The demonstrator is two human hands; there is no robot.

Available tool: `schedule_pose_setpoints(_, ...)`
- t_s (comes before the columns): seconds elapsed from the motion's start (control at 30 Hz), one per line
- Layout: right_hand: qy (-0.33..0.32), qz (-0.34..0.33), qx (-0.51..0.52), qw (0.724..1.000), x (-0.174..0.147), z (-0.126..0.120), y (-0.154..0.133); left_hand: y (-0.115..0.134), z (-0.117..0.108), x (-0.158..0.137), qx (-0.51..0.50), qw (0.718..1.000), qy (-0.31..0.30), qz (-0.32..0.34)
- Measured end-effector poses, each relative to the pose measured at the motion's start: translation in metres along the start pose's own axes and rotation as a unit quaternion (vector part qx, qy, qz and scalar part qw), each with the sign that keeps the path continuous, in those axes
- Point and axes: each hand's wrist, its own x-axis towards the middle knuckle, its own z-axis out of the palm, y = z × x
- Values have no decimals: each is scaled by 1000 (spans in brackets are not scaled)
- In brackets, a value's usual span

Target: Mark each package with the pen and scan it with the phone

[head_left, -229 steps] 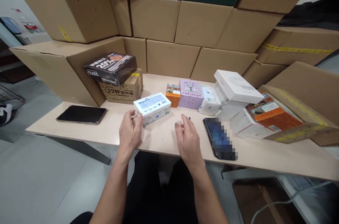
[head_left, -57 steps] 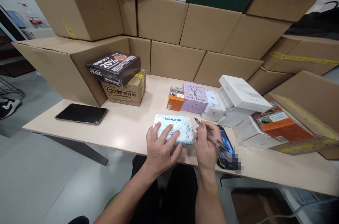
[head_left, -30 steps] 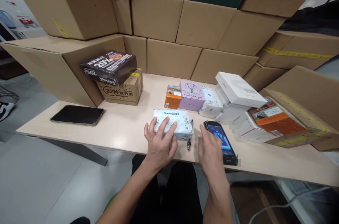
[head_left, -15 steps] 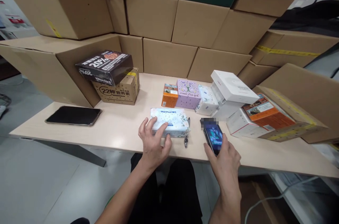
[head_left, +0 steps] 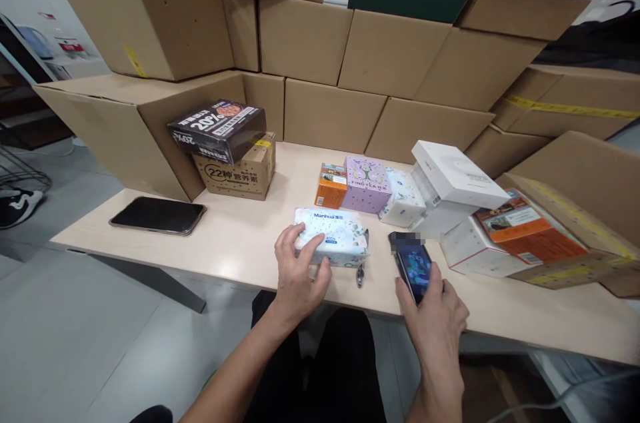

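On the table in front of me lies a Manhua tissue pack (head_left: 345, 226), white and pale blue with a leafy print. My left hand (head_left: 303, 270) grips its near left corner, fingers on the top and side, thumb at the front. A small dark shiny item (head_left: 360, 276) pokes out at the pack's right end, partly hidden; its kind is unclear. To the right, my right hand (head_left: 435, 306) is closed around the lower end of a black phone (head_left: 414, 264) with a lit screen. The phone's far end is blurred out by pixelation.
Another phone (head_left: 157, 215), dark-screened, lies at left. Behind it, a black box (head_left: 220, 130) rests on a brown carton (head_left: 240, 173). An orange box (head_left: 330, 185), a purple tea box (head_left: 367, 183), another tissue pack (head_left: 403, 196) and white boxes (head_left: 457, 173) stand beyond. Stacked cardboard boxes (head_left: 333, 113) wall the back.
The whole view has shifted, so everything sits slightly further right and lower. Both hands keep their places on the tissue pack and the phone.
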Motion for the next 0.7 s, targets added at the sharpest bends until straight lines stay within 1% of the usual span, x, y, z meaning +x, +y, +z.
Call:
schedule_pose_setpoints(0.17, -3, -3, -1, 1000, 2, -1, -1, 0, 0, 0, -5, 1000, -1, 1)
schedule_pose_setpoints(0.27, 0, 3, 29, 1000, 5, 1, 2, -1, 0, 0, -5, 1000, -1, -1)
schedule_pose_setpoints(0.4, -16, 3, 127, 992, 12, -2, 14, -1, 0, 1, -9, 1000, 0, -8)
schedule_pose_setpoints(0.47, -34, 30, 204, 978, 13, -7, 19, -2, 1, 1, -13, 1000, 1, -12)
schedule_pose_setpoints(0.5, -43, 56, 255, 964, 13, -10, 21, -2, 1, 1, -15, 1000, 1, -14)
schedule_pose_setpoints(0.53, -52, 89, 311, 945, 12, -14, 22, -2, 1, 0, -16, 1000, 0, -17)
schedule_pose_setpoints(0.57, -55, 125, 372, 918, 11, -18, 21, -2, 1, 0, -16, 1000, 0, -19)
schedule_pose_setpoints(0.6, -53, 158, 436, 884, 9, -22, 19, -2, 1, 0, -16, 1000, 0, -19)
schedule_pose_setpoints(0.63, -51, 180, 502, 844, 7, -28, 16, -3, 1, -1, -16, 1000, 1, -20)
schedule_pose_setpoints(0.7, -53, 194, 619, 759, 2, -39, 8, -2, 1, -1, -17, 1000, 3, -21)
